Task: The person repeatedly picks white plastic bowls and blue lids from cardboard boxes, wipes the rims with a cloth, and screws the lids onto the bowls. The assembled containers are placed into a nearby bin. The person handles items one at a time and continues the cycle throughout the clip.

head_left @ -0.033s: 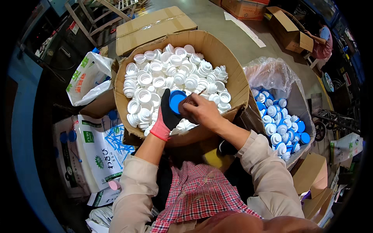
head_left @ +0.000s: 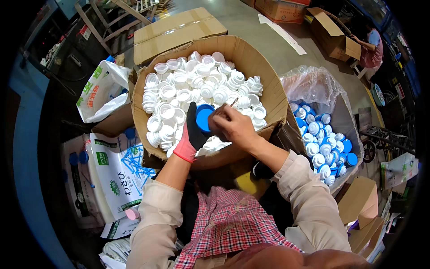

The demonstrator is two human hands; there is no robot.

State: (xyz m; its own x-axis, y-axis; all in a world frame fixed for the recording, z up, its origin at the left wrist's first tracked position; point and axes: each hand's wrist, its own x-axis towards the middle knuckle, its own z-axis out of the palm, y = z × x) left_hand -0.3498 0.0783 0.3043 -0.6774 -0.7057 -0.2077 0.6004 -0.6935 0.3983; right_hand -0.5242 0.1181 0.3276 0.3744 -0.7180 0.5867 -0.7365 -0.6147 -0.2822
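My left hand (head_left: 194, 134), in a black glove with a pink cuff, is closed round a round blue plastic cap (head_left: 204, 117), its hollow side facing up. Beside the cap's right edge is my bare right hand (head_left: 233, 127), fingers curled together. A thin brownish tip (head_left: 234, 102) sticks out above those fingers; what it belongs to is hidden in the grip. Both hands are over the near side of a large cardboard box (head_left: 264, 62) heaped with white plastic caps (head_left: 182, 94).
To the right, a plastic-lined box (head_left: 347, 112) holds blue-and-white caps (head_left: 323, 143). At left, thin blue plastic strips (head_left: 136, 162) lie on a printed white bag (head_left: 109, 175). Behind sits a closed carton (head_left: 179, 31). Another person (head_left: 372, 49) works far right beside an open carton (head_left: 331, 33).
My right hand has shifted very slightly at the blue cap's edge. The left hand and the cap stay in place.
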